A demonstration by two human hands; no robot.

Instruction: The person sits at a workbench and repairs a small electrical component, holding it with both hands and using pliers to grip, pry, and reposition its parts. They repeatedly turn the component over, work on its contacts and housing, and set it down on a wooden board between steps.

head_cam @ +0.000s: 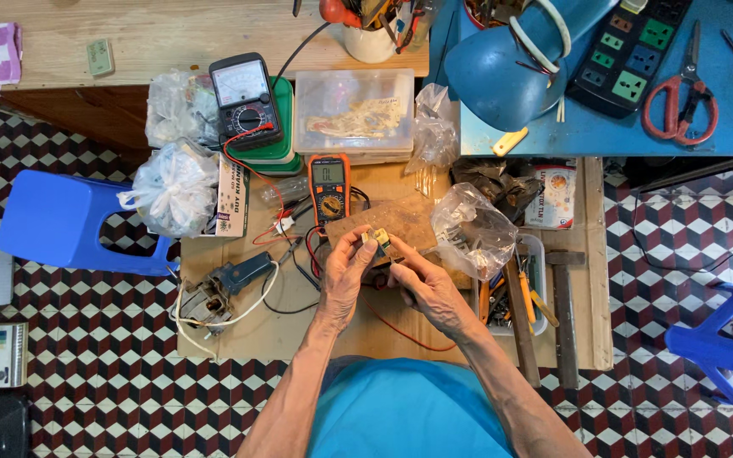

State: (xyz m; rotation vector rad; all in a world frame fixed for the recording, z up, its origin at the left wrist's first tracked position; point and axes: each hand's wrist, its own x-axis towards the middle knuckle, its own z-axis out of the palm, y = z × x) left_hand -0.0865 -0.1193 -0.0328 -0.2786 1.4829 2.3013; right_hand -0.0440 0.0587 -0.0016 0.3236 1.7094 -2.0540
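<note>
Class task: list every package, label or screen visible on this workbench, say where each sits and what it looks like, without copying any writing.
Digital multimeter: orange-edged, grey screen, just beyond the hands.
Analog meter: black, white dial face, atop a green box.
Printed box: white with a red label, left of the multimeter, beside a white bag.
Round-pictured packet: white and red, right, under the blue table's edge.
Clear lidded box: rectangular, behind the multimeter.

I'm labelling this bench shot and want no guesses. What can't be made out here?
- Small part pinched by left hand and right hand: too small, fingers cover most of it.
- Orange meter screen: too small to read.
- White bag contents: hidden by the knotted plastic.
- Cup of tools: cut off by the top edge.
- Blue chair: cut off by the right edge.
</note>
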